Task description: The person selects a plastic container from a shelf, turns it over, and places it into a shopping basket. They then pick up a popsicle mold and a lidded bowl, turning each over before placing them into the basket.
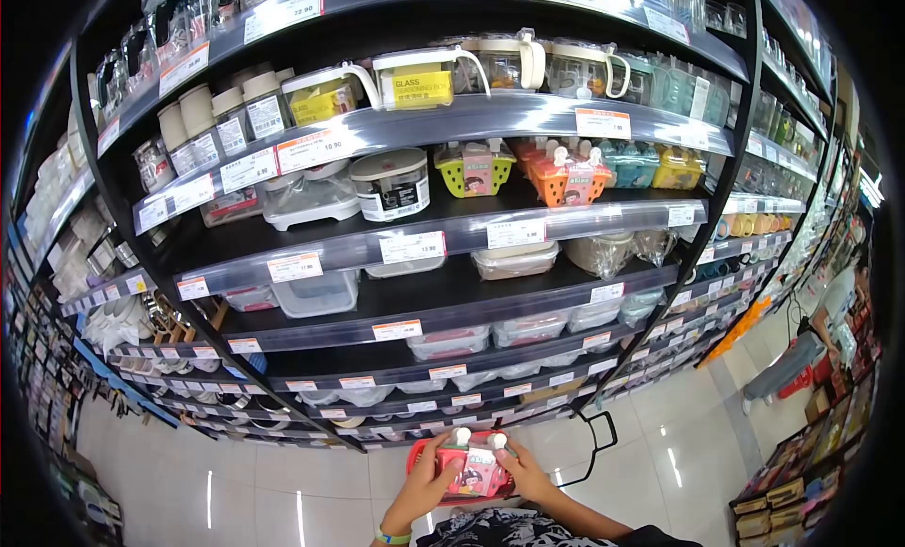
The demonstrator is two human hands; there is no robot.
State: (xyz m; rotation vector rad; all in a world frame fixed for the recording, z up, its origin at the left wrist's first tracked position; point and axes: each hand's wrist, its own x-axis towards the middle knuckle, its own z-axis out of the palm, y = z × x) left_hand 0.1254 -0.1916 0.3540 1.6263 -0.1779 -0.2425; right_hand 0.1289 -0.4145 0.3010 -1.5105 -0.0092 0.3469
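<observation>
A red popsicle mold set [479,472] with white knobs and a pink printed label is held low in front of my body. My left hand [429,479] grips its left side, a yellow-green band on that wrist. On the other side my right hand [526,473] closes round the right end. Beneath the mold is a red shopping basket [413,456], mostly hidden by the hands and the mold. Similar molds stand on the shelf above: a green one [474,175], an orange one [568,179], a teal one [630,165] and a yellow one [677,168].
A black shelf unit [438,215] fills the view ahead, with glass seasoning boxes [415,81], a round lidded container [389,184] and plastic boxes [319,293]. A black handle frame [594,445] extends right of the basket. Another person [834,311] is in the right aisle.
</observation>
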